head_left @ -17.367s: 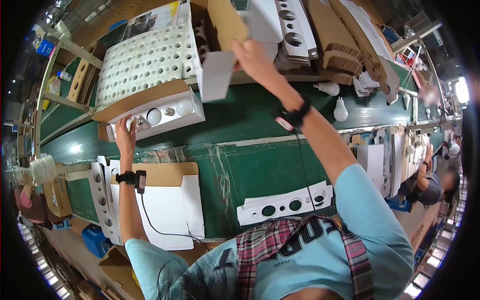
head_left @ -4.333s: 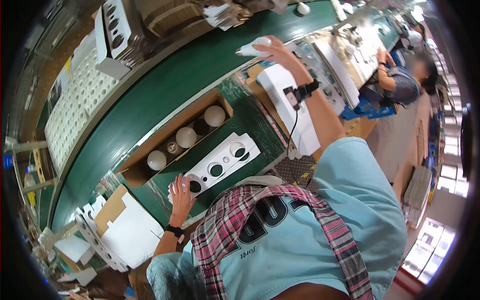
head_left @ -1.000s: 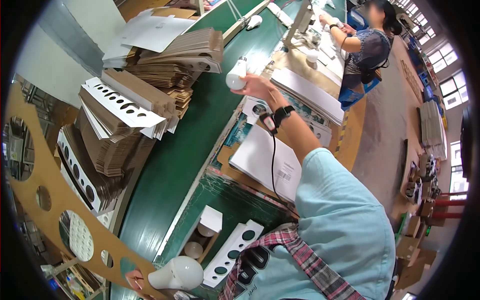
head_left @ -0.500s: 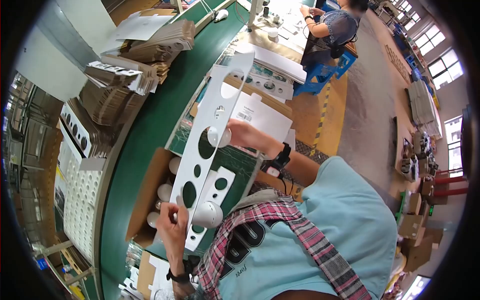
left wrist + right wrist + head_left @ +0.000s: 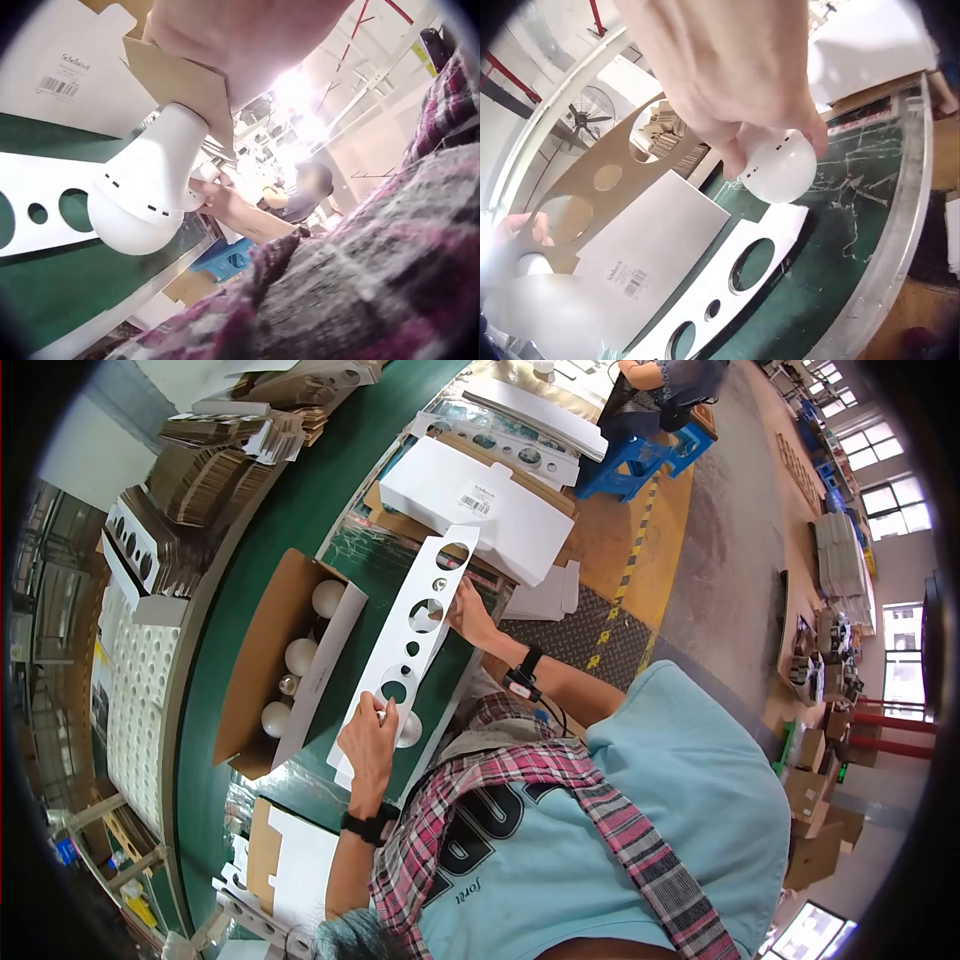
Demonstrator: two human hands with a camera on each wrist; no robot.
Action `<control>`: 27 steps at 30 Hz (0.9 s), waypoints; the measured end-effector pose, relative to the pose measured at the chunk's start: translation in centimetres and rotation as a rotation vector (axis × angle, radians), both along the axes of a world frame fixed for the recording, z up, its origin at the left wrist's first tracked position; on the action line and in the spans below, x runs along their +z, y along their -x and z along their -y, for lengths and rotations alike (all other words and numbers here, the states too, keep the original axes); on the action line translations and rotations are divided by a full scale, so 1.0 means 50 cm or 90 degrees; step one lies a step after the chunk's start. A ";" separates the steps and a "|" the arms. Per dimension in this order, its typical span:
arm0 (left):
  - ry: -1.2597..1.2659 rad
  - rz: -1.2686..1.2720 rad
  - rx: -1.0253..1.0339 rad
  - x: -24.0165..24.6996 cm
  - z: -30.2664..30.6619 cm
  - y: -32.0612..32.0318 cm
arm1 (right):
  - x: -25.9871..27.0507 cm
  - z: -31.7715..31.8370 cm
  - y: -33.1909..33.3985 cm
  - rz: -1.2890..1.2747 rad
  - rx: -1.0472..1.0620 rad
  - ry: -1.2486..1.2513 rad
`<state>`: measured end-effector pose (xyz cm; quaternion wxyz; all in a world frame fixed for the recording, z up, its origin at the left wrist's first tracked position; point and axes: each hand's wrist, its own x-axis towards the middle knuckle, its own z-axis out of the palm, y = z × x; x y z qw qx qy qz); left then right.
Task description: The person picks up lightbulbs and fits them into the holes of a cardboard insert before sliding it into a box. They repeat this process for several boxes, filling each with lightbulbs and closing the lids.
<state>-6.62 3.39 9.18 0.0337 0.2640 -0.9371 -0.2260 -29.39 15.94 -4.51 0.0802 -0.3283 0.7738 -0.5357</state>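
In the head view a white cardboard insert [image 5: 393,650] with round holes slants over the table between both hands. My left hand [image 5: 368,752] pinches its lower end, where a light bulb [image 5: 142,187] hangs, its neck up against the card and its round dome out below. My right hand [image 5: 474,616] is behind the insert's upper part; in the right wrist view it grips a second bulb [image 5: 780,165] by the body, dome downward. Another white insert [image 5: 780,226] lies flat on the green table. Beside it stands an open box [image 5: 320,685] with several bulbs inside.
A white labelled box [image 5: 480,495] lies beyond the hands. Stacks of brown card [image 5: 205,480] and a white foam tray [image 5: 145,710] line the conveyor's far side [image 5: 215,700]. Flat white cardboard [image 5: 305,870] lies near my left arm. A person sits [image 5: 640,410] by blue stools [image 5: 625,465].
The right hand, which reached out with a bulb a second ago, has come back to the insert. The insert has dropped lower over the table. The head view has swung slightly.
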 end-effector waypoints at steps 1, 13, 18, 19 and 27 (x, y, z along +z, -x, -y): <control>0.017 -0.006 -0.011 -0.008 -0.002 0.000 | 0.003 0.003 0.001 -0.029 -0.003 -0.012; 0.107 -0.030 -0.031 -0.046 -0.005 0.018 | 0.127 -0.025 0.035 0.068 0.021 -0.536; 0.092 -0.043 -0.007 -0.045 -0.006 0.018 | 0.199 -0.042 0.070 -0.163 0.100 -0.308; 0.094 -0.044 -0.010 -0.049 -0.007 0.019 | 0.209 -0.025 0.080 -0.183 0.127 -0.231; 0.084 -0.077 0.034 -0.078 0.005 -0.008 | 0.146 0.003 0.120 -0.124 0.305 -0.236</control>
